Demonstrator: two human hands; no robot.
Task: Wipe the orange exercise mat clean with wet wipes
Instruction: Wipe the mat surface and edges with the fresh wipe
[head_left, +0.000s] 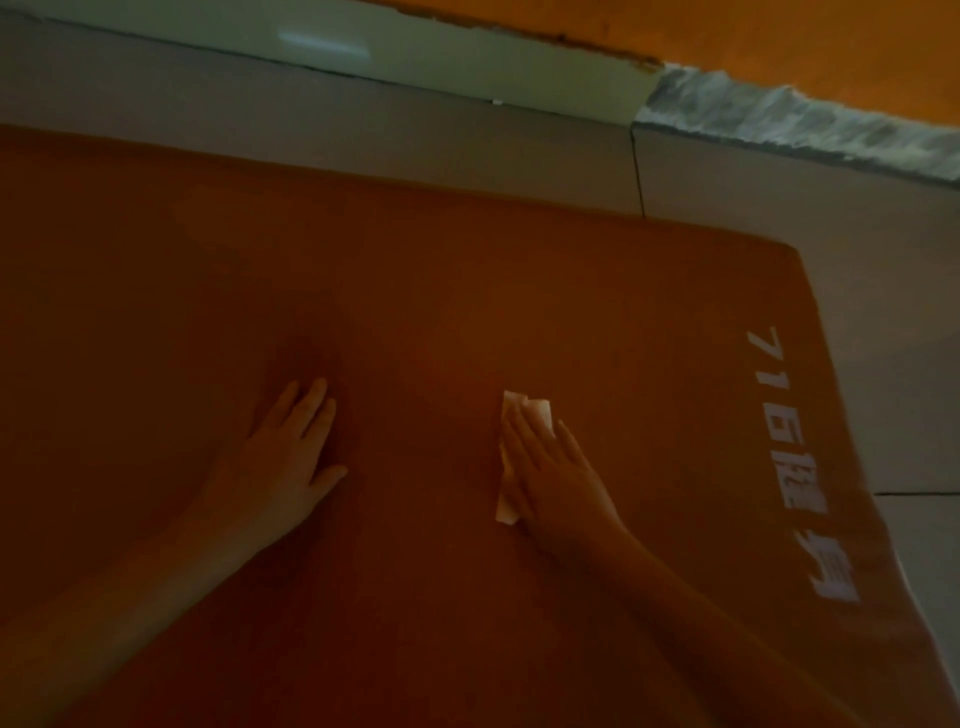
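Observation:
The orange exercise mat (415, 270) fills most of the view, lying flat on the floor, with white printed lettering (802, 462) along its right end. My right hand (556, 473) lies flat with straight fingers on a white wet wipe (535, 410), pressing it against the mat; the wipe shows past the fingertips and along the hand's left side. My left hand (288, 457) rests flat on the mat with its fingers spread, about a hand's width to the left of the wipe, holding nothing.
Grey floor tiles (779, 208) border the mat at the back and right. A pale skirting strip (415, 57) and an orange wall (779, 36) run behind, with a rough grey patch (779, 124) at the wall's foot. The light is dim.

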